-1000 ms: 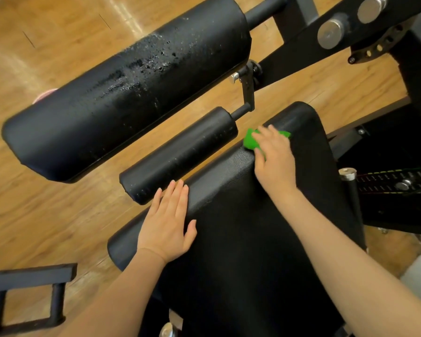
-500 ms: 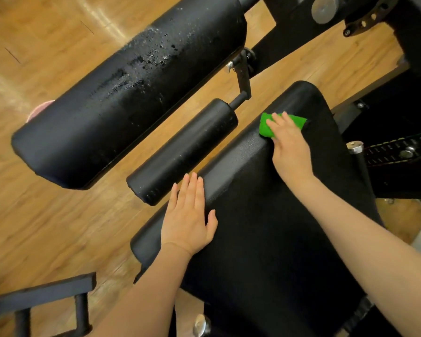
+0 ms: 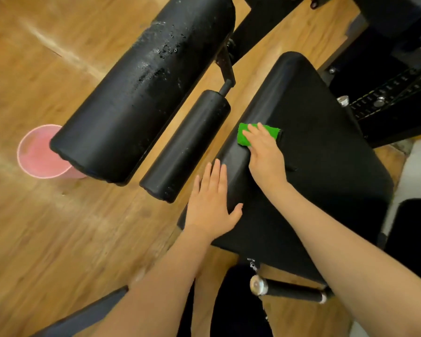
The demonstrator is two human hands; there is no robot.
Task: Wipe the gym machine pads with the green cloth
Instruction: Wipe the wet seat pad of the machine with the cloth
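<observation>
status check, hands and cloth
Right hand presses cloth on seat pad. Left hand flat on pad edge. Nothing in the way.

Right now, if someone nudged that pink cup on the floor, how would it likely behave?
The pink cup looks thin-walled and probably light, so it would likely slide or tip easily. It seems to hold liquid, so it may spill.

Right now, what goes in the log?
step: wiping | right hand: presses green cloth on seat pad | left hand: flat on pad edge
</observation>
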